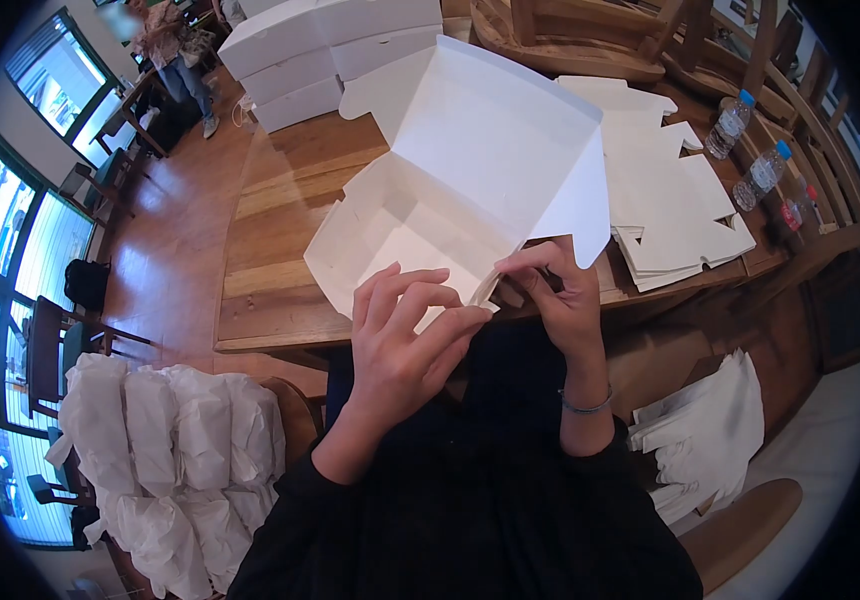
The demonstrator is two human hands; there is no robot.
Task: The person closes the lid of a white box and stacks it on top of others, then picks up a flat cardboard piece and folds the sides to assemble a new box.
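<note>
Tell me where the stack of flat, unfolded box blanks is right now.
In the head view, the stack of flat blanks lies on the wooden table, right of the half-folded box both hands are working, with the water bottles just beyond it.

Flat white cardboard sheets (675, 200) are lying in a pile on the wooden table (270, 240) at two o'clock. Finished white boxes (320, 55) are sitting stacked at twelve o'clock. Three water bottles (755, 150) are standing at two o'clock. White bags (175, 450) are resting at eight o'clock. A person (175, 50) is standing at eleven o'clock.
</note>
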